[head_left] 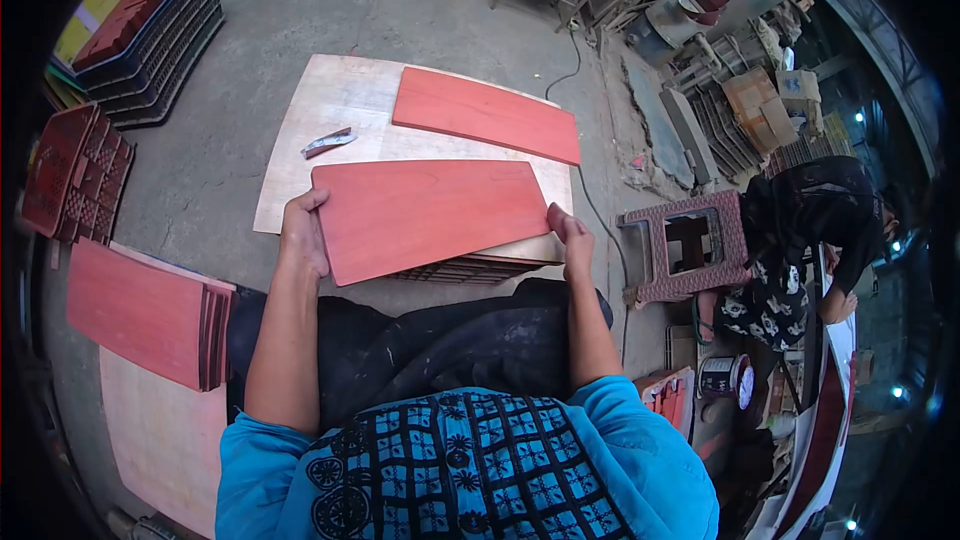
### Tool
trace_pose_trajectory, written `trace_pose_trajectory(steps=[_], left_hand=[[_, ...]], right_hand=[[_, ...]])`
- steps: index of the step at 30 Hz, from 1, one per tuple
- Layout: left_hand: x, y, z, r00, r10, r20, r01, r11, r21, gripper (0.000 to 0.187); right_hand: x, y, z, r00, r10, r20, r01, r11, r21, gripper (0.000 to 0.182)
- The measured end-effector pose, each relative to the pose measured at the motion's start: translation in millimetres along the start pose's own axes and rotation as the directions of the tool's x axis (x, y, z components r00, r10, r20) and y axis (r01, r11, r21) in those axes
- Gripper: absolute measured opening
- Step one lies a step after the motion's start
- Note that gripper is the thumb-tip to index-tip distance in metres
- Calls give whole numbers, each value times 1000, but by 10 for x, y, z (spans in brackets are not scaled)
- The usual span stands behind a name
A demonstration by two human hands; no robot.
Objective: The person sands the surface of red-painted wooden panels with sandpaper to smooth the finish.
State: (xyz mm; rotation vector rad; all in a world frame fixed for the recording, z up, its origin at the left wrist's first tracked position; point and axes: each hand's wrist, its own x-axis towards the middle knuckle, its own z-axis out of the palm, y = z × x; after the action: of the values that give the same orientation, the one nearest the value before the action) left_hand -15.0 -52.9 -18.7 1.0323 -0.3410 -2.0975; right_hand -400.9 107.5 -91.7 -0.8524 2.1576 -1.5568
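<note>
Red-painted board (pixel 430 220): underside hidden; pale panel (pixel 340 95) below partly covered. Held between left hand (pixel 307 230), curled round its left end, fingers mostly obscured, and right hand (pixel 573 237), curled at its right.

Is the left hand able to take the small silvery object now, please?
Likely not at once: the left hand holds a red panel. Otherwise, the small silvery object lies uncovered just beyond, on the pale board.
</note>
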Motion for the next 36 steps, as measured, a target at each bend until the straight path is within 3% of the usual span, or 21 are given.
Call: trace_pose_trajectory(steps=[2,5,8,11,12,14,15,16,17,19,22,25,26,29,31,32,33,35,36], left_hand=[[-2,-5,-18,1000,20,1,-20,1000,10,44],[24,2,-60,999,19,26,-20,1000,9,45],[23,11,-50,999,26,21,-27,1000,10,46],[40,-9,-84,999,20,33,-20,1000,12,47],[51,-10,-96,999,17,42,-17,1000,9,47],[56,-1,-96,999,15,44,-16,1000,6,47],[49,-3,-88,999,16,35,-17,1000,7,47],[45,-7,-80,1000,16,27,-17,1000,8,47],[49,-10,-77,1000,17,24,-17,1000,9,47],[63,-10,-86,1000,18,16,-18,1000,9,46],[72,-16,-98,1000,2,22,-2,1000,0,47],[64,-29,-61,1000,-4,-13,4,1000,-2,47],[69,-20,-60,1000,-10,-4,10,1000,-14,47],[75,-20,-80,1000,-14,5,14,999,-35,46],[112,-24,-108,1000,2,-4,-2,1000,-17,45],[93,-24,-95,1000,15,-14,-15,1000,-8,44],[64,-49,-65,999,26,-23,-26,1000,-3,43],[77,-59,-58,998,43,-48,-42,999,12,42],[127,-67,-101,997,48,-68,-46,999,18,42]], right_hand=[[105,25,-97,941,311,-136,-274,932,237,21],[116,104,-113,964,263,38,-224,729,647,19],[139,13,86,972,210,-108,-96,770,630,15],[242,148,197,948,-88,-307,155,967,201,11],[221,94,207,935,-236,-263,208,969,-132,10],[157,-2,267,929,-333,-161,264,902,-342,11],[105,-75,305,922,-373,-103,294,849,-439,12],[4,-245,335,951,-309,-8,274,855,-441,15],[29,-95,352,918,-385,93,383,808,-447,19],[-28,-134,368,936,-257,241,352,718,-601,25],[21,-60,363,890,-346,296,455,715,-531,27],[-92,-70,553,906,-340,253,424,729,-538,27],[-197,-104,649,853,-421,307,517,756,-400,28],[-441,-583,768,704,-444,554,627,756,-191,28],[-175,-467,725,828,-439,349,510,848,-143,28],[-11,-471,616,954,-146,261,256,850,-460,29],[194,-133,601,957,-246,155,290,815,-502,32],[-30,-270,791,964,-177,198,259,794,-550,34],[-81,-28,946,842,-446,304,540,681,-495,34]])
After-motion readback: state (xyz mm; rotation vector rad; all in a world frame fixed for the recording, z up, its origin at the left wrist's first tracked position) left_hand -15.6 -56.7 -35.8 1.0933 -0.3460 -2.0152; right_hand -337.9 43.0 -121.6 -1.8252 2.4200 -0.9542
